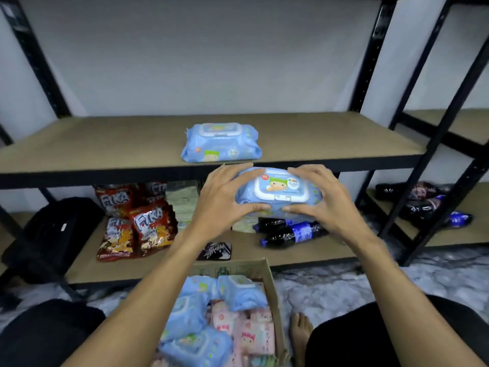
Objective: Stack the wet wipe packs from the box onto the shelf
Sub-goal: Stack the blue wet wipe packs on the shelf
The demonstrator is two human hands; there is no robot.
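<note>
A blue wet wipe pack (276,193) with a white flip lid is held in the air just in front of the shelf's front edge. My left hand (225,200) grips its left end and my right hand (321,201) grips its right end. Another blue pack (221,143) lies flat on the brown shelf board (105,144), a little beyond the held one. Below my arms stands the open cardboard box (272,282) with several blue packs (238,290) and pink packs (254,332) inside.
The lower shelf holds red snack bags (148,226), dark soda bottles (291,231), a black bag (53,234) and a small black pouch (215,251). Black uprights (367,62) frame the shelf. A second rack at right carries more bottles (428,205). My bare foot (300,332) rests beside the box.
</note>
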